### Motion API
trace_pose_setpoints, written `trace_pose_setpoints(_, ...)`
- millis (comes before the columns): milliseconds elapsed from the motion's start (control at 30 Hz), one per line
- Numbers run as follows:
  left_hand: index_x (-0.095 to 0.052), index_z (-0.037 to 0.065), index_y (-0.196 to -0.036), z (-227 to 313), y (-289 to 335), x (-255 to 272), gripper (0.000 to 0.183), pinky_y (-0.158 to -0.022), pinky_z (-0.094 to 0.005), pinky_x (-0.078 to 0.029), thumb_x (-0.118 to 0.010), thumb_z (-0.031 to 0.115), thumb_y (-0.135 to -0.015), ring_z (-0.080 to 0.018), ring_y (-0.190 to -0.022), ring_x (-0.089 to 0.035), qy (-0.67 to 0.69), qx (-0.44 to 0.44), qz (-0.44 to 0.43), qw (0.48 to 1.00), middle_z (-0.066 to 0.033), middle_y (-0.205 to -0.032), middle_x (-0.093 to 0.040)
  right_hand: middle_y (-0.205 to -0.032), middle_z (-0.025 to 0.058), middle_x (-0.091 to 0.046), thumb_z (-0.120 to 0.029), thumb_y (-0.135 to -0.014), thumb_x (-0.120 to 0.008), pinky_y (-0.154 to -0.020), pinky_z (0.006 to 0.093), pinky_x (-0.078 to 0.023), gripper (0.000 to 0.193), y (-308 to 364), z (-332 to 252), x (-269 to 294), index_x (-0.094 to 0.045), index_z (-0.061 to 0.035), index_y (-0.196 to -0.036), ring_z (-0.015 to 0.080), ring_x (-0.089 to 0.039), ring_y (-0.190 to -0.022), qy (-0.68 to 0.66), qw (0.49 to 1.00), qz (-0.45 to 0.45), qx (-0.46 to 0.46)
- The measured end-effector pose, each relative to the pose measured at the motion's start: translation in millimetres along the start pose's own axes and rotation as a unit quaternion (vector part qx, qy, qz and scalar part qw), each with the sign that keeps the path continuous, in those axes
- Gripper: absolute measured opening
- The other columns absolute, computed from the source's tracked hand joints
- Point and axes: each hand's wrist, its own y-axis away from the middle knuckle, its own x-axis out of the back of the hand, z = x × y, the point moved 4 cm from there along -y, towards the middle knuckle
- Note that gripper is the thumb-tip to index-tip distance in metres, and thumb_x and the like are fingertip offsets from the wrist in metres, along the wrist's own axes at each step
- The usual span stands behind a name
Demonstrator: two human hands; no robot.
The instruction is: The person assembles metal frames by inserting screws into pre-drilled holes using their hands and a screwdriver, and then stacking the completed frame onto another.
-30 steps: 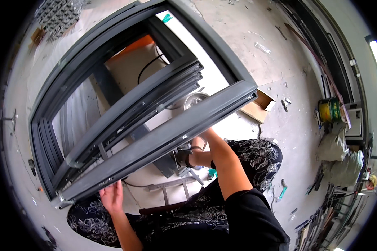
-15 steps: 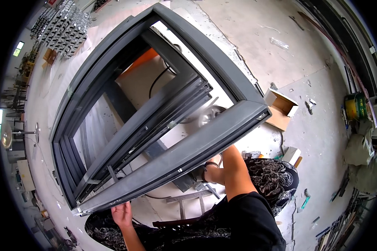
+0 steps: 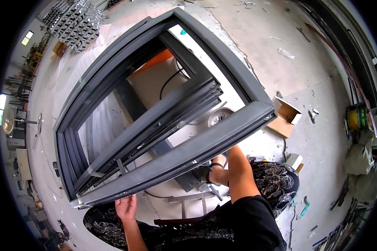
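A large dark grey metal window frame [image 3: 184, 152] stands tilted before me, its near rail running from lower left to upper right. Inside it is a second grey frame or sash [image 3: 155, 119], with stepped rails. My left hand [image 3: 126, 208] is at the underside of the near rail, close to the lower left corner. Its palm is turned up and its fingers curl against the rail, the tips partly hidden. My right arm reaches behind the near rail towards its right end; the frame hides that hand.
An open cardboard box [image 3: 285, 117] lies on the floor to the right. Below the frame are a round metal stool base [image 3: 220, 116] and a grey metal stand [image 3: 192, 198]. A green-yellow bucket [image 3: 356, 117] and sacks [image 3: 360, 154] line the right side. Stacked profiles [image 3: 73, 25] stand far left.
The view has shifted a little, so frame and floor things appear farther right and mostly lower. My left hand stays at the near rail; my right hand remains hidden.
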Motion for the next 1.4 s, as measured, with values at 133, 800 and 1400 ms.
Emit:
trace_pose_setpoints(133, -0.053, 0.000, -0.132, -8.6, 2.6, -3.7, 0.043, -0.114, -0.0501, -0.029, -0.034, 0.024, -0.102, -0.0319, -0.130, -0.048, 0.000, 0.001, 0.018, 1.000, -0.0154, -0.137, -0.056, -0.111, 0.0089, -0.066, -0.028, -0.095, -0.056, -0.082, 0.0400, -0.050, 0.032, 7.5, 7.8, -1.7, -0.061, -0.0073, -0.119, 0.0295, -0.064, -0.096, 0.020, 1.000, -0.003, -0.001)
trace_pose_setpoints(800, -0.053, -0.001, -0.131, -14.5, 0.7, 2.9, 0.044, -0.116, -0.0538, -0.025, -0.036, 0.025, -0.101, -0.0345, -0.135, -0.042, 0.043, 0.009, 0.011, 0.999, -0.0177, -0.141, -0.051, -0.106, 0.0091, -0.069, -0.026, -0.093, -0.058, -0.077, 0.0409, -0.053, 0.029, -2.8, -23.9, 23.5, -0.064, -0.0072, -0.115, 0.0307, -0.066, -0.090, -0.008, 0.991, 0.069, 0.112)
trace_pose_setpoints(1400, -0.064, 0.007, -0.117, -49.5, -4.2, -26.1, 0.043, -0.107, -0.0573, -0.039, -0.054, 0.042, -0.094, -0.0375, -0.126, -0.045, 0.132, 0.040, -0.029, 0.990, -0.0114, -0.129, -0.058, -0.092, 0.0068, -0.067, 0.004, -0.083, -0.069, -0.069, 0.0225, -0.053, 0.015, 379.4, -258.7, 154.0, -0.071, 0.0009, -0.097, 0.0123, -0.065, -0.078, -0.197, 0.848, -0.342, 0.354)
